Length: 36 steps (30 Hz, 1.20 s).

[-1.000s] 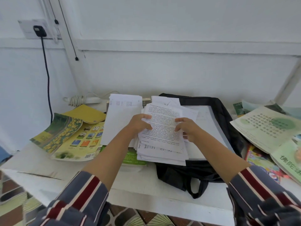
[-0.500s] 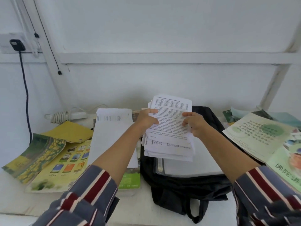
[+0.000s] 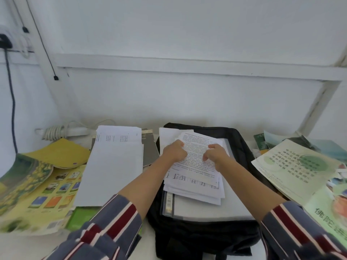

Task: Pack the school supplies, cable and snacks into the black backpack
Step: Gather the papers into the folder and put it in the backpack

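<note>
Handling this stack of papers calls for care, I judge: loose sheets are light and floppy, they slide over one another, and the edges already sit fanned and uneven. The stack lies at the centre of the frame, on top of a clear plastic folder, which in turn rests across the open black backpack.

The left hand grips the stack's left edge near its far end, fingers curled tight around the top sheets. The right hand has its fingers bent down onto the top sheet near the right edge. Its thumb is hidden, so I cannot tell whether it pinches the paper or only presses it.

Holding both long edges, as now, should keep the sheets square; a one-handed corner grip would likely let them sag and spill. Sliding them in flat against the stiff folder looks safest.

White sheets at centre left and a green booklet at right lie outside the bag.
</note>
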Tool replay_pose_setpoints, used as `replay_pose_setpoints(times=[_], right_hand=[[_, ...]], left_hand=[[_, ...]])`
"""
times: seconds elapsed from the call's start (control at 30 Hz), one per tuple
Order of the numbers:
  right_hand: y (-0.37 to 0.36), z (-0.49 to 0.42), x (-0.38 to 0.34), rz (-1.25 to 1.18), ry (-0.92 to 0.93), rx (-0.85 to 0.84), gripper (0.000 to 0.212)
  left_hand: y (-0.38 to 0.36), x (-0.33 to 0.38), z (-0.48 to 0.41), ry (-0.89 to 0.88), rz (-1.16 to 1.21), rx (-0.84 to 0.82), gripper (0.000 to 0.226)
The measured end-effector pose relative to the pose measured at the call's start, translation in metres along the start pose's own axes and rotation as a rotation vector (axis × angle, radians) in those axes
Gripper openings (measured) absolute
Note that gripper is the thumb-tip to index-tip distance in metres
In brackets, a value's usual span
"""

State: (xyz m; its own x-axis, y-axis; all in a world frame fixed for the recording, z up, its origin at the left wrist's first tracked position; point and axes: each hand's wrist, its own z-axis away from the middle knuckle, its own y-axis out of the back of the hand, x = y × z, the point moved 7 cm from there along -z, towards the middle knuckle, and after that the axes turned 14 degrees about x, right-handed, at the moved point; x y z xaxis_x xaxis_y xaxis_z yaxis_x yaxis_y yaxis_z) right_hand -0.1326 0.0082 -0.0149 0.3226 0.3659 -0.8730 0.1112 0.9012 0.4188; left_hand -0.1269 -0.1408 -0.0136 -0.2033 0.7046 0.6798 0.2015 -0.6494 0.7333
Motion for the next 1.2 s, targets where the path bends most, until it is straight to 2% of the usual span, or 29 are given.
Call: replay_pose_setpoints(times=[0.23, 0.43, 0.63, 0.8, 1.0, 1.2], right_hand=[[0.002, -0.003, 0.008, -0.098, -0.053, 0.019, 0.053], [0.007, 0.000, 0.006, -0.179, -0.077, -0.004, 0.053], [0.012, 0.005, 0.009, -0.208, -0.122, 0.017, 0.053], [0.026, 0.007, 0.006, -0.314, -0.089, 0.020, 0.050], [0.037, 0.008, -0.006, -0.412, -0.067, 0.069, 0.049], [0.022, 0.025, -0.035, -0.456, -0.029, -0.045, 0.053]], left_hand=[[0.001, -0.002, 0.000, 0.059, 0.046, -0.042, 0.049], [0.003, -0.009, -0.001, 0.208, 0.318, -0.045, 0.056], [0.007, -0.001, 0.008, 0.288, 0.465, -0.092, 0.067], [0.014, 0.005, 0.018, 0.388, 0.712, -0.107, 0.064], [0.028, 0.017, 0.032, 0.354, 0.850, -0.105, 0.064], [0.064, 0.006, 0.039, 0.268, 0.806, -0.010, 0.054]])
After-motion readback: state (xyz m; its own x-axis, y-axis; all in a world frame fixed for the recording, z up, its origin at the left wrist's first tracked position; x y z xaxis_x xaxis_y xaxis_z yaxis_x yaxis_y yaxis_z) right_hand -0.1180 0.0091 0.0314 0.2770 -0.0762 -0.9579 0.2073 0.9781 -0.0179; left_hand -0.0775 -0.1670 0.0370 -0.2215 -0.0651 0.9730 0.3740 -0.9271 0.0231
